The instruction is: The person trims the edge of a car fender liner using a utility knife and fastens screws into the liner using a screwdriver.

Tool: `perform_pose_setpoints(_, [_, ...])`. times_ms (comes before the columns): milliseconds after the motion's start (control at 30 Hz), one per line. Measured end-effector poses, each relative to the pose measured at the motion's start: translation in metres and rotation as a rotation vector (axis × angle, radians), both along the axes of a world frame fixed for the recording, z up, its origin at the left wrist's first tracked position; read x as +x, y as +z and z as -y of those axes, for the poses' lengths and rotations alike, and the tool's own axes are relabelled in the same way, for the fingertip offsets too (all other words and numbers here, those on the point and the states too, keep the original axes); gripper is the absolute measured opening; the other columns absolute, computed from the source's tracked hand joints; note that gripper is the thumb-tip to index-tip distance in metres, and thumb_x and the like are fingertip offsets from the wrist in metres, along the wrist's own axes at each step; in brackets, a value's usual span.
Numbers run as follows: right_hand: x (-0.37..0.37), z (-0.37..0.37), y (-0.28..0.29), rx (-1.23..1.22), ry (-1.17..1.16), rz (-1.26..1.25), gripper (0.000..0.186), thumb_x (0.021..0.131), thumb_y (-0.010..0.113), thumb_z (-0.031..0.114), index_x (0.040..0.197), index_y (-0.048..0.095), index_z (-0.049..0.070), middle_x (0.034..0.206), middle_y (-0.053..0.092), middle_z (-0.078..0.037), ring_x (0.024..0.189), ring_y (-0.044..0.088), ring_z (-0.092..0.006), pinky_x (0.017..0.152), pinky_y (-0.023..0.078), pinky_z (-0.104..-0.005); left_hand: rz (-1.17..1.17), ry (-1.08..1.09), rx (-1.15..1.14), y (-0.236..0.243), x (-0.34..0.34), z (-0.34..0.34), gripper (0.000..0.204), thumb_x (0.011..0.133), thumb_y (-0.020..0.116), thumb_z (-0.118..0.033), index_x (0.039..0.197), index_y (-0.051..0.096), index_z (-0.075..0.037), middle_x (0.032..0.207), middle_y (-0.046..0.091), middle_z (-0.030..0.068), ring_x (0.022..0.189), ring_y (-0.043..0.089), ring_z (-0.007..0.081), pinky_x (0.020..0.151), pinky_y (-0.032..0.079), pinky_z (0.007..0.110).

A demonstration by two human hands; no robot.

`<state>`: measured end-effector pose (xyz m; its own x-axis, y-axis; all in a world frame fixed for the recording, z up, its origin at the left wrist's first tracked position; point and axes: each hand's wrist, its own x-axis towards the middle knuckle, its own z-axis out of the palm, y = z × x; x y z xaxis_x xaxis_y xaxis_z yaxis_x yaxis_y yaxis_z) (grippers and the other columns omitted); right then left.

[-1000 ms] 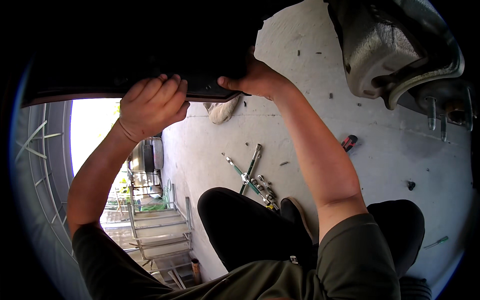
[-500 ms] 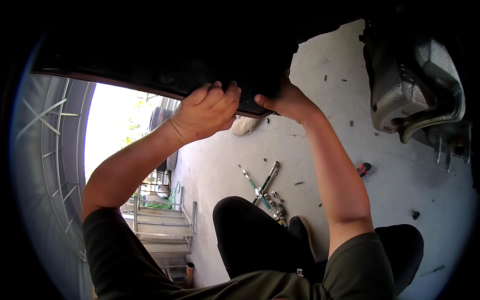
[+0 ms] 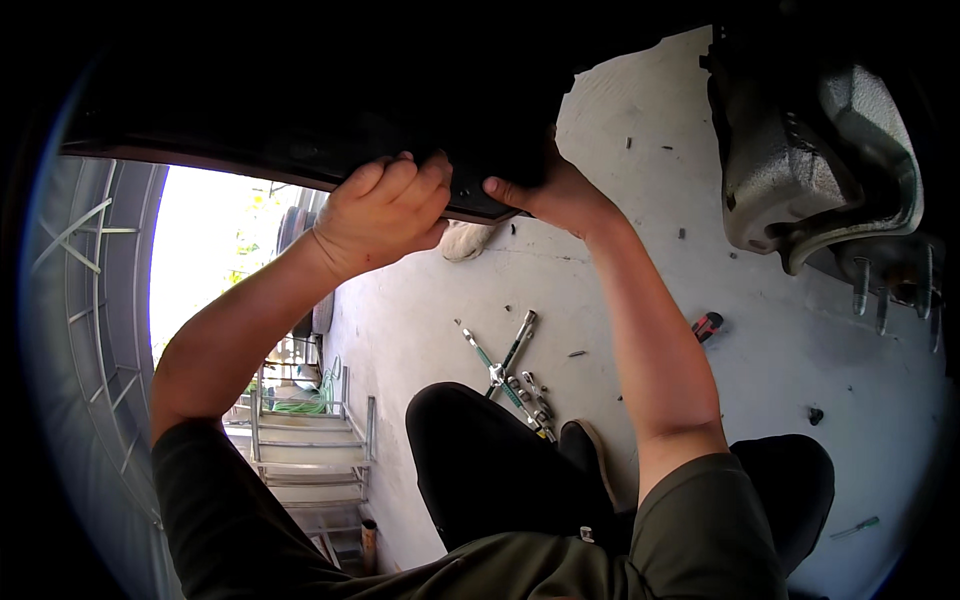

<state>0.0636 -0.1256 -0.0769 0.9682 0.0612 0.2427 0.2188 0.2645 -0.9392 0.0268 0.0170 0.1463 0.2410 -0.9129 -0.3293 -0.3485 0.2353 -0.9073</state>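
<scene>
A large, very dark panel (image 3: 230, 120) with a straight reddish-brown lower edge spans the upper part of the view. My left hand (image 3: 385, 210) is closed on that edge, fingers bent with knuckles up against the dark face. At the panel's right corner, my right hand (image 3: 560, 195) grips its side. The right thumb lies across the front near the corner, while the other fingers are mostly hidden behind it or in shadow. Little detail of the panel's surface shows in the dark.
On the concrete floor lie a cross-shaped lug wrench (image 3: 498, 372), ratchet tools (image 3: 535, 390), a red-black handled tool (image 3: 707, 325), a green-handled screwdriver (image 3: 857, 527) and small bolts. Bare metal bodywork (image 3: 790, 180) with studs (image 3: 880, 290) hangs at right. A metal rack (image 3: 310, 440) stands left.
The whole scene has shifted slightly left and my view with it. Both hands keep their hold on the panel, with no clear movement against it.
</scene>
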Motion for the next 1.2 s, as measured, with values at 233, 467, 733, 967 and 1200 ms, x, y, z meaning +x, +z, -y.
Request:
perform_pose_setpoints(233, [-0.001,0.014,-0.003,0.08,0.107,-0.074,0.107,0.085,0.087,0.051,0.161,0.03,0.0,0.151,0.057,-0.024,0.145,0.051,-0.0347,0.12,0.042,-0.0407,-0.036,0.132,-0.14,-0.008,0.0,0.002,0.05,0.077,0.077,-0.051,0.115,0.072,-0.017,0.14,0.067,-0.0027,0.131,0.06,0.0164,0.113,0.044,0.035])
perform_pose_setpoints(467, [-0.003,0.0,-0.011,0.233,0.114,0.091,0.12,0.08,0.093,0.047,0.163,0.02,-0.001,0.158,0.048,-0.023,0.151,0.042,-0.0356,0.125,0.036,-0.0412,-0.008,0.074,-0.082,-0.006,0.004,-0.004,0.049,0.087,0.07,-0.06,0.113,0.072,-0.018,0.14,0.067,-0.0032,0.13,0.06,0.0161,0.113,0.045,0.034])
perform_pose_setpoints(733, [-0.005,-0.002,-0.008,0.213,0.12,0.095,0.123,0.08,0.093,0.046,0.164,0.016,-0.001,0.158,0.048,-0.024,0.151,0.042,-0.0366,0.124,0.037,-0.0425,0.016,0.027,-0.061,-0.003,0.006,-0.005,0.056,0.093,0.058,-0.068,0.114,0.073,-0.019,0.136,0.068,-0.0051,0.126,0.062,0.0143,0.108,0.049,0.031])
perform_pose_setpoints(967, [0.005,0.007,-0.01,0.032,0.125,0.019,0.121,0.08,0.093,0.042,0.165,0.016,0.001,0.156,0.053,-0.023,0.148,0.048,-0.0359,0.122,0.042,-0.0419,-0.015,0.064,-0.043,-0.003,0.005,0.001,0.058,0.091,0.06,-0.069,0.116,0.072,-0.018,0.135,0.069,-0.0045,0.124,0.064,0.015,0.108,0.049,0.032])
perform_pose_setpoints(1200, [-0.003,0.008,0.0,-0.021,0.112,-0.111,0.126,0.076,0.095,0.041,0.166,0.015,0.003,0.153,0.056,-0.022,0.145,0.052,-0.0354,0.119,0.046,-0.0406,-0.03,0.123,-0.03,0.0,0.002,-0.001,0.062,0.085,0.069,-0.065,0.119,0.073,-0.013,0.137,0.069,-0.0015,0.128,0.063,0.0184,0.11,0.05,0.034])
